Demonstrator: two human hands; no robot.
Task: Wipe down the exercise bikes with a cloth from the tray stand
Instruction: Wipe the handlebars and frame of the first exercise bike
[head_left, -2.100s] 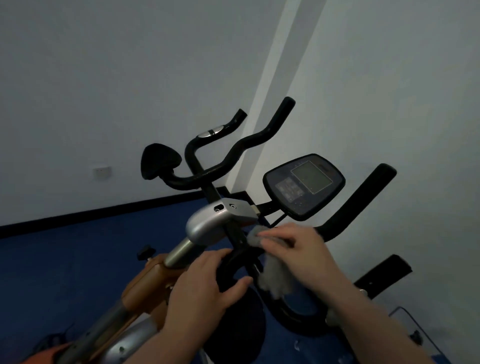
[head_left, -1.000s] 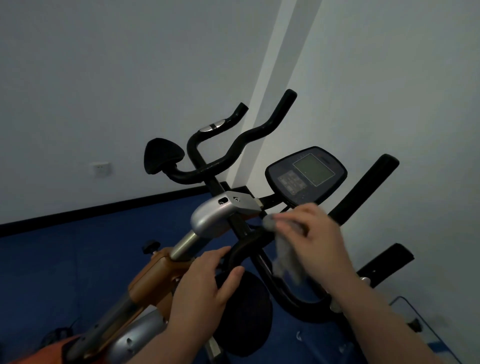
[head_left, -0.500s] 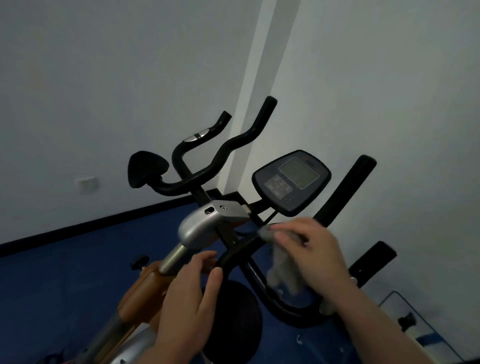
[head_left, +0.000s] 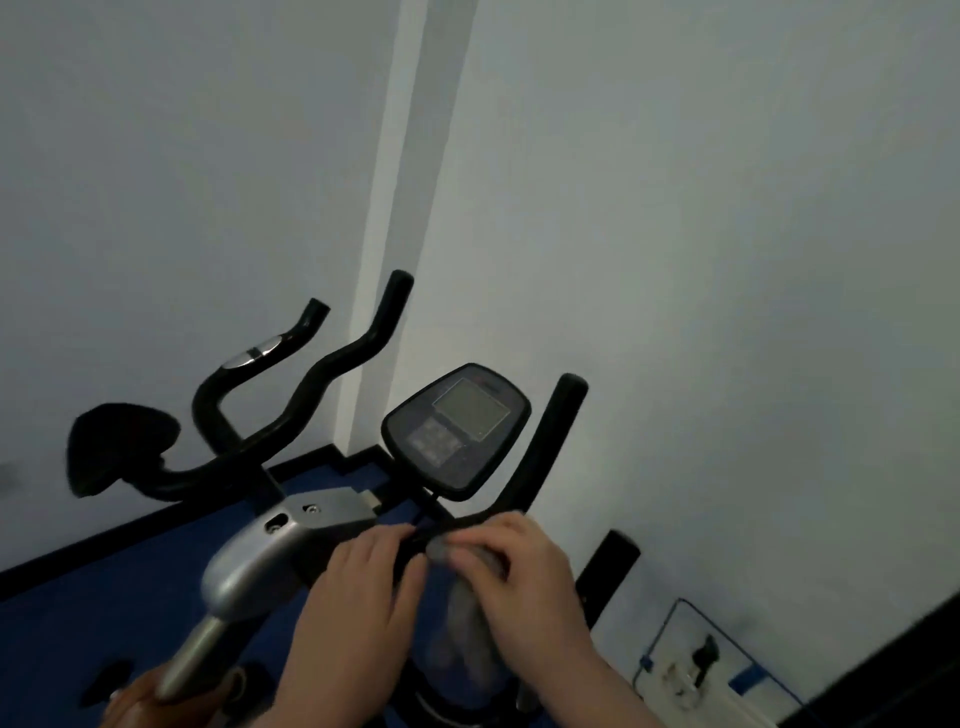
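- Low in the view, the left hand (head_left: 358, 592) has its fingers curled round the black handlebar (head_left: 545, 447) of the near bike (head_left: 249, 566), just beside the silver stem housing.
- Right hand (head_left: 524, 577) pinches a grey cloth (head_left: 462, 623) against the same bar, fingers bent over the wad; the rest of the cloth hangs down below the hand.
- The two hands sit close together, almost touching, with the bar between them.
- Console (head_left: 457, 428) stands tilted just above the hands, its screen pale grey.
- Second bike (head_left: 244, 415) stands behind, near the wall (head_left: 675, 208), its bars curving upward and a seat at its left.
- Blue floor (head_left: 78, 623) shows below, edged by a dark skirting.
- Whether the cloth is damp cannot be told.
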